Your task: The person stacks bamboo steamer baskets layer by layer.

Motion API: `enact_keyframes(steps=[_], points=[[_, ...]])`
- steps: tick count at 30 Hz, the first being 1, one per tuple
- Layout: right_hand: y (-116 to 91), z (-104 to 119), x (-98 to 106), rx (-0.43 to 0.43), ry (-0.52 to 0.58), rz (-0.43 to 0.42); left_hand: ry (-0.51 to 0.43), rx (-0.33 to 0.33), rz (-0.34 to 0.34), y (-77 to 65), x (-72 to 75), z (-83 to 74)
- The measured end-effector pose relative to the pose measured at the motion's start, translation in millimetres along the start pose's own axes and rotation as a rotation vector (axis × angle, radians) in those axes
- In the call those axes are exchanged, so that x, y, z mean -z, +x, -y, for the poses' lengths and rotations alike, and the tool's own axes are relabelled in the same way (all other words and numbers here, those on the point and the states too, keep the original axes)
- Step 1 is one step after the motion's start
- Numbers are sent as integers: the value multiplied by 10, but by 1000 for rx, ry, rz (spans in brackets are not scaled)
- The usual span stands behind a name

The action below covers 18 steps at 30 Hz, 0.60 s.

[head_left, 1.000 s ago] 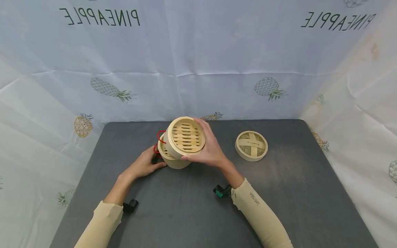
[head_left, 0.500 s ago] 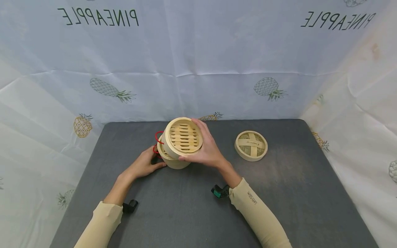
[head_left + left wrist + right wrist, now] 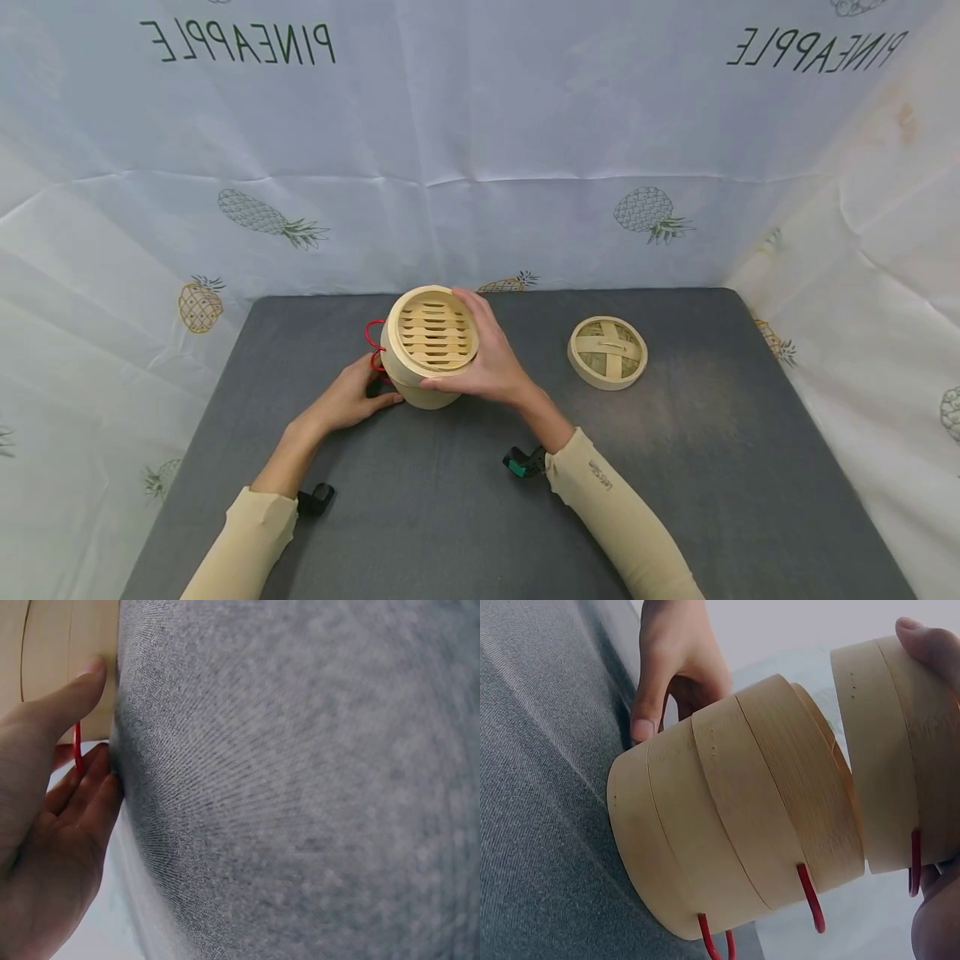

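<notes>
My right hand [image 3: 487, 358] holds a round bamboo steamer basket [image 3: 437, 335] by its wall, its slatted base tipped toward the head camera. Below it stands a stack of bamboo steamer tiers [image 3: 426, 397], mostly covered by the held basket in the head view. In the right wrist view, a narrow wedge of space separates the held basket [image 3: 885, 750] from the stack's top rim. Red loop handles [image 3: 810, 900] stick out along one side. My left hand [image 3: 348, 396] grips the bottom of the stack, thumb [image 3: 71, 694] on the wall, other fingers by a red loop.
To the right on the dark grey table [image 3: 720, 467] lies a round steamer lid [image 3: 608, 353] with crossed bamboo strips. A white curtain [image 3: 480, 117] printed with pineapples hangs behind the table. Black wrist devices [image 3: 525, 462] sit below both hands.
The right hand has moved left and slightly down with the held basket, which now overlaps nearly all of the stack's top. The left hand has stayed in place.
</notes>
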State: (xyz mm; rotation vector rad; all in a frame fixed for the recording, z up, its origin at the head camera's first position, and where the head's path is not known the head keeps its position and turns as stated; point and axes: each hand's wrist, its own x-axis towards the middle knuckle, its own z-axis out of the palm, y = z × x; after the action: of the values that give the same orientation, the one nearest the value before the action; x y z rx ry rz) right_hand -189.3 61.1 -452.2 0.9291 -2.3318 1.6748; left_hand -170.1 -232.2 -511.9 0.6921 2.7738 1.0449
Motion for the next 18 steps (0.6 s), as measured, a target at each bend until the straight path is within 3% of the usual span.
enact_keyframes(steps=[18], points=[[78, 57, -78, -20, -68, 9, 11, 0, -15, 2, -10, 4]])
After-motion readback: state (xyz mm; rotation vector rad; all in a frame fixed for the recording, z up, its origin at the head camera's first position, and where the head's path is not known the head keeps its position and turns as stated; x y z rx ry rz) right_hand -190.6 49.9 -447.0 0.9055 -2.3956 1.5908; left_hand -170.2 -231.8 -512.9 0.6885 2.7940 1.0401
